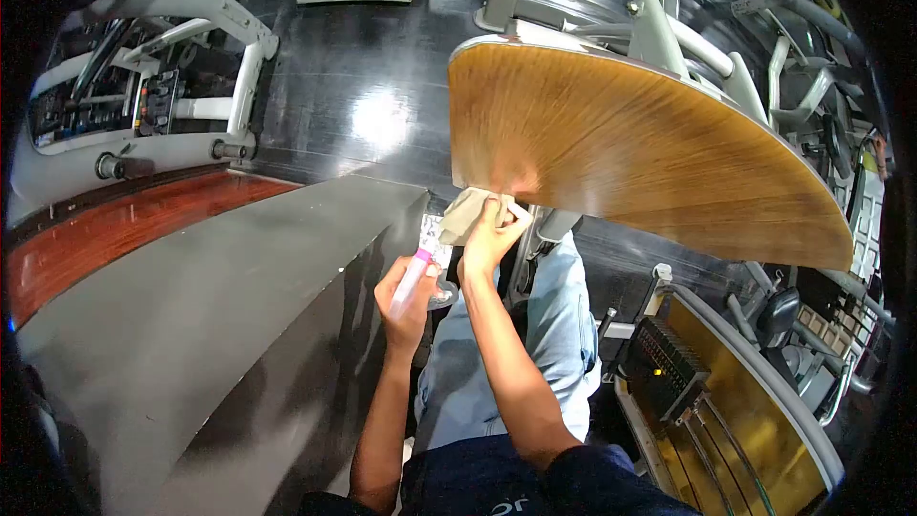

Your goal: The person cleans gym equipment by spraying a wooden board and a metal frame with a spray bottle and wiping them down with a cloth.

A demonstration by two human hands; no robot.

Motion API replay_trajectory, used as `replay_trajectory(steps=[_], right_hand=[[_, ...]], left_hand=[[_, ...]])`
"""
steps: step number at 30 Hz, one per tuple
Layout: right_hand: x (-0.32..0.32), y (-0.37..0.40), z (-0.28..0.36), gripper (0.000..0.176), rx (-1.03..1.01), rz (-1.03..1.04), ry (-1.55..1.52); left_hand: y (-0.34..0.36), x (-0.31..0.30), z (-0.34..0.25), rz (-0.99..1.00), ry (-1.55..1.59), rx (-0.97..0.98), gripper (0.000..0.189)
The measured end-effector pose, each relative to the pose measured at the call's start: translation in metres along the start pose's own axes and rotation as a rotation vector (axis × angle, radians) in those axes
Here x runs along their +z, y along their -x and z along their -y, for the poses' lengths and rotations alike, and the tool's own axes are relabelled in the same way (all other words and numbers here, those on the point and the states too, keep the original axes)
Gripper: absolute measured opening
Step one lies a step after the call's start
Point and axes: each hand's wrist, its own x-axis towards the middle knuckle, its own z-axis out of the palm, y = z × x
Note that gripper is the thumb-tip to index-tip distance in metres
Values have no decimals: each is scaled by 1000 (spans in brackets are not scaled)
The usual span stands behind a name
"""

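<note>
My left hand is closed around a clear plastic bottle with a pink band, its patterned end pointing up and away from me. In my right hand a folded beige cloth is pinched between the thumb and fingers. The cloth overlaps the near left corner of a curved wooden panel in this view. Both hands are close together, the bottle just left of the cloth. Part of the bottle is hidden behind my left fingers.
A long grey ledge runs along my left side, with a reddish wooden strip beyond it. Gym machine frames stand at the far left and on the right. A black weight stack is at the lower right. The dark floor reflects light.
</note>
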Motion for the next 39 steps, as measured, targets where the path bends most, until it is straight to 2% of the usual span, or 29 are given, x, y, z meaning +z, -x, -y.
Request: replay_trajectory(steps=[2, 5, 7, 9, 13, 18, 20, 22, 23, 25, 27, 29, 30, 32, 33, 35, 39], right_hand=[[9, 15, 42, 25, -21, 16, -81], [21, 29, 71, 26, -25, 47, -198], [22, 25, 49, 26, -44, 53, -189], [23, 23, 29, 25, -116, 55, -4], [25, 9, -31, 27, 77, -45, 59], [26, 16, -9, 30, 119, -27, -136], [27, 30, 38, 30, 90, -7, -132], [24, 32, 56, 29, 76, 40, -184], [20, 28, 53, 29, 72, 35, -183], [10, 18, 30, 29, -29, 73, 42], [-1, 2, -8, 29, 21, 22, -14], [-15, -10, -16, 30, -12, 19, 97], [-26, -15, -21, 29, 28, 108, 65], [-41, -26, -19, 28, -59, 6, 145], [-49, -32, -15, 26, -142, -83, 227], [-60, -41, 30, 23, -176, -161, 134], [-73, -43, 116, 17, -266, -150, -73]], left_hand=[[0, -1, 2, -14, 21, 17, 22], [0, -4, 0, -13, -8, 5, 20], [0, -7, 2, -17, -7, 2, 20], [0, -9, 3, -21, -10, -2, 19], [-1, -13, 3, -47, -20, 31, 20], [-5, -17, 1, -51, -33, 40, 21], [-6, -20, -1, -35, -19, 8, 9], [-8, -22, 0, -21, -10, 4, 9], [-9, -21, 0, -9, 0, 8, 9], [-12, -19, -2, -4, 17, 12, 9], [-15, -20, -4, 2, 32, 16, 9], [-18, -21, -7, 23, 31, 11, 9], [-20, -20, -7, 34, 31, 11, 9], [-24, -20, -6, 66, 25, 34, 9], [-25, -19, -6, 77, 27, 33, 9], [-27, -18, -6, 107, 7, 47, 7], [-24, -9, -6, 177, 33, 58, 6]])
